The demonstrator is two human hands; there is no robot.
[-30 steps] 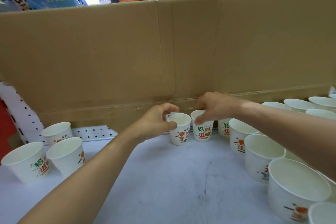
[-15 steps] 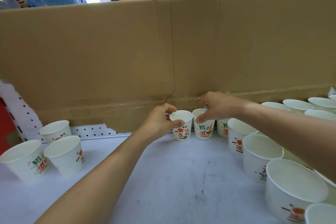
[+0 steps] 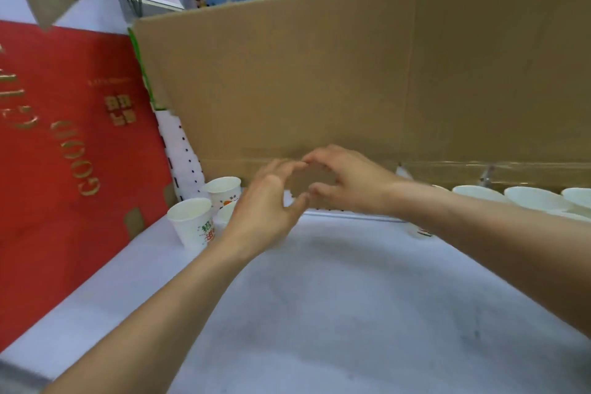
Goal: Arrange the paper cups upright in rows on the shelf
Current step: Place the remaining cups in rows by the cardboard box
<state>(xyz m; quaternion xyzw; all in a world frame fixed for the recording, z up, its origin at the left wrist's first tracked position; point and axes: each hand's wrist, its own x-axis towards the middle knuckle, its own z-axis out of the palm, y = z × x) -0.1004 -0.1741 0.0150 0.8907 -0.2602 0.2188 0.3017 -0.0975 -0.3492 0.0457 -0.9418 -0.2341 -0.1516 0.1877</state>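
Red box (image 3: pixel 64 153) is set along the left edge of the shelf (image 3: pixel 319 313). Left cups (image 3: pixel 192 221), three, are stood upright just beside it, one partly hidden. Left hand (image 3: pixel 268 208) and right hand (image 3: pixel 348 182) are held before the cardboard (image 3: pixel 319 73), fingers loosely curved, tips almost met; nothing appears gripped, though blur is heavy. Right cups (image 3: pixel 531 198) are ranged upright at far right.

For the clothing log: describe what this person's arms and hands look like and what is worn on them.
The left hand and right hand are bare: no gloves, and no rings show, though motion blur could hide small ones. The left forearm and right forearm are uncovered to the frame edge, with no sleeve, watch or bracelet in view.
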